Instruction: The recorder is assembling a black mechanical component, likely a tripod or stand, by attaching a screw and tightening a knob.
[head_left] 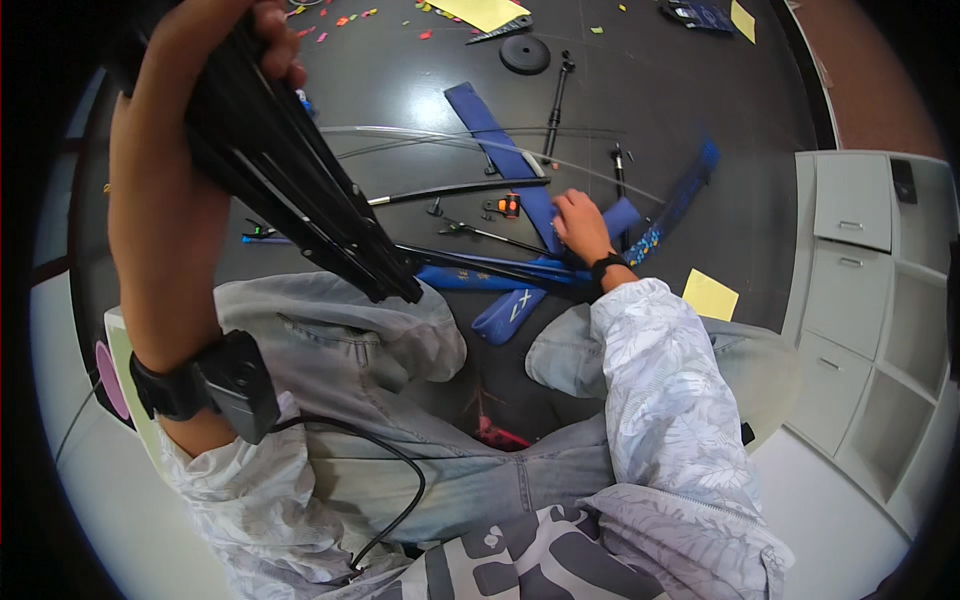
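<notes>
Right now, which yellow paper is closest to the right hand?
The yellow paper beside the right sleeve, on the near side, is closest to the right hand. The far-middle sheet and far-right sheet lie much farther off.

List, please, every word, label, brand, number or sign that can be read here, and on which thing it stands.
I will not copy the text, only say where it stands.
Blue strip between the knees: large pale characters.
Blue strip lying crosswise: small yellow marks, too small to read.
Dark blue packet at top right: pale print, too small to read.
Black bundle in the left hand: no text that I can make out.
</notes>
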